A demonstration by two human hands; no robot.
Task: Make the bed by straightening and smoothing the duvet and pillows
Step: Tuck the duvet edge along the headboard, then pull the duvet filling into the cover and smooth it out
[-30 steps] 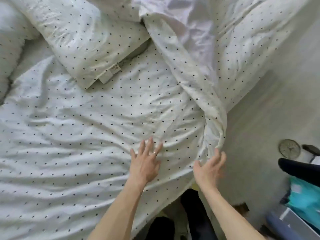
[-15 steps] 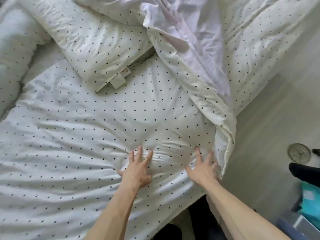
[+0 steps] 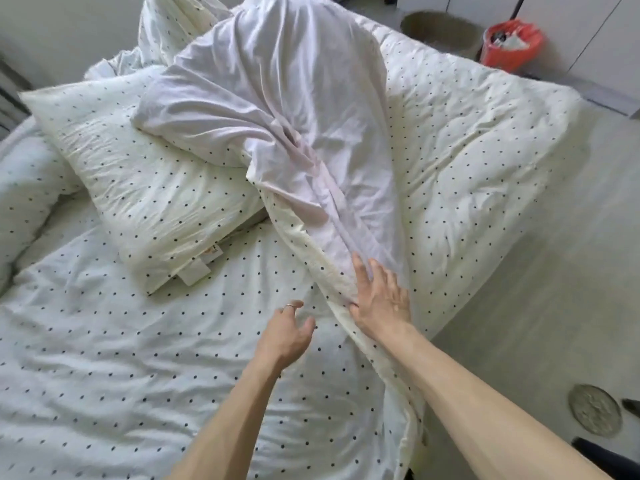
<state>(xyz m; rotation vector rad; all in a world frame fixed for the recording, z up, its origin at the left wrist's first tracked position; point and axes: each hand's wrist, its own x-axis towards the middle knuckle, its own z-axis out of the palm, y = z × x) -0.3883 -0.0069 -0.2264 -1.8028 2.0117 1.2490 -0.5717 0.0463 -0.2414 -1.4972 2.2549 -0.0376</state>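
Note:
A white duvet with small dark dots [image 3: 485,161] lies bunched on the right half of the bed, its plain white underside [image 3: 277,98] folded up in a ridge down the middle. A dotted pillow [image 3: 145,174] lies at the left, partly under that fold. The dotted bottom sheet [image 3: 121,358] covers the near part of the bed. My right hand [image 3: 381,299] lies flat with fingers spread on the duvet's folded edge. My left hand [image 3: 285,332] hovers just left of that edge, fingers loosely curled, holding nothing.
A second dotted pillow [image 3: 24,188] lies at the far left edge. Pale floor [image 3: 554,306] runs along the bed's right side, with a round flat object [image 3: 594,414] on it. An orange bucket [image 3: 510,43] and a woven basket [image 3: 440,32] stand beyond the bed.
Both hands left the flat sheet; my right hand moved up onto the duvet's folded edge and my left lifted beside it. The view tilted up, showing more of the bed.

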